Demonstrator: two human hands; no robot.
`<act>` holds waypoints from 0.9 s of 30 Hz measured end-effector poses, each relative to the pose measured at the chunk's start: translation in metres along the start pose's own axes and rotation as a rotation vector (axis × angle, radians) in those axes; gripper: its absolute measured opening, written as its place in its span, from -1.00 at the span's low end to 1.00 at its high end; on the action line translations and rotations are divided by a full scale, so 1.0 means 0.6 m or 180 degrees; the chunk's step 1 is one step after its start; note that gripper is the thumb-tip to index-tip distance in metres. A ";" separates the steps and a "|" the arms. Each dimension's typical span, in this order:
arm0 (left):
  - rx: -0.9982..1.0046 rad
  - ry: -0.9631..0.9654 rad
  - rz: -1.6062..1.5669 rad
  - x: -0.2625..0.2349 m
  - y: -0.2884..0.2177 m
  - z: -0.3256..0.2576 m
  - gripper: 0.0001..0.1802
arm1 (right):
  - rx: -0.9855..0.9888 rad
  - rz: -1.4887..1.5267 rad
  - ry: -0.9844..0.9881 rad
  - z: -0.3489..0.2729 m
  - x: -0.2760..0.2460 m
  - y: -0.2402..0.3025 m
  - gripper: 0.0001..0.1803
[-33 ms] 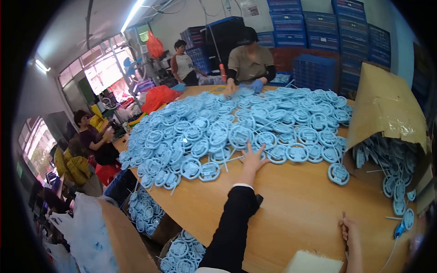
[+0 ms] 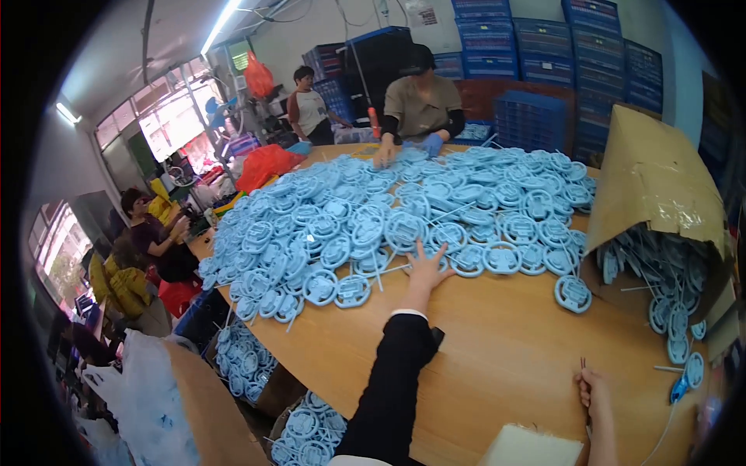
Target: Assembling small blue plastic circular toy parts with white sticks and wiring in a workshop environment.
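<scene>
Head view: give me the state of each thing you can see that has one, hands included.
Left hand: open, spread at the heap's near edge.
Right hand: closed around a thin dark tool.
Light-blue ring pieces: heaped loosely on the table.
Cardboard box: open, ring pieces spilling from its mouth.
Blue crates: stacked.
Red bag: hanging.
Ceiling light: lit.

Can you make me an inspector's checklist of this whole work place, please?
Surface: wooden table, partly covered.
Job's things: light-blue ring parts, heaped across the far side.
Clutter: cardboard box at right, more parts spilling out; pale sheet at the near edge.
Hands: left hand spread at the heap's near edge; right hand closed around a thin dark tool.
Cables: pale cord at lower right.
Surroundings: person opposite; stacked blue crates behind.
</scene>
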State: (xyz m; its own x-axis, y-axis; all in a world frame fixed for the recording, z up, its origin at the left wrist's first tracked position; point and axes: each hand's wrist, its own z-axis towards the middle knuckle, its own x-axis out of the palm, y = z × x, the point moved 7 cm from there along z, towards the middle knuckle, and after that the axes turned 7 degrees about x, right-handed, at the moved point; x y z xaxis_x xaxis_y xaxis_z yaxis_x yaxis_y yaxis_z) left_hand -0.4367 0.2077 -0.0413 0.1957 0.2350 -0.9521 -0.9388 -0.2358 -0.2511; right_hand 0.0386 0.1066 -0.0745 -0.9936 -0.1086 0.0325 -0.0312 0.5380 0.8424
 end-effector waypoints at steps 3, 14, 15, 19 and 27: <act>-0.0072 0.0592 0.0209 -0.021 -0.003 -0.015 -0.10 | -0.0034 0.0030 0.0067 0.002 0.007 -0.001 -0.77; 0.0461 0.1136 -0.0082 -0.065 -0.073 -0.242 -0.36 | 0.0049 0.0314 0.0410 0.013 -0.017 -0.002 -0.74; 0.0509 0.0816 -0.0420 -0.076 -0.085 -0.249 -0.40 | -0.0136 0.0338 0.0283 0.003 -0.014 0.024 -0.74; 0.1266 0.0491 -0.0875 -0.082 -0.267 -0.257 -0.44 | -0.0668 0.0793 0.0111 -0.050 -0.071 0.095 -0.76; 0.1249 -0.0436 -0.1719 0.043 -0.505 -0.123 -0.36 | -0.1247 0.2107 -0.0076 -0.064 -0.202 0.122 -0.78</act>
State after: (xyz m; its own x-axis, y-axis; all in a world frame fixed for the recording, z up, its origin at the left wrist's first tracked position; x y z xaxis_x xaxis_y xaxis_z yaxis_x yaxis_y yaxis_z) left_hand -0.1262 0.2155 -0.0024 0.6524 0.3470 -0.6738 -0.7579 0.3015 -0.5785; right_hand 0.1611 0.1272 0.0035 -0.7939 0.1533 0.5884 0.6072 0.1486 0.7805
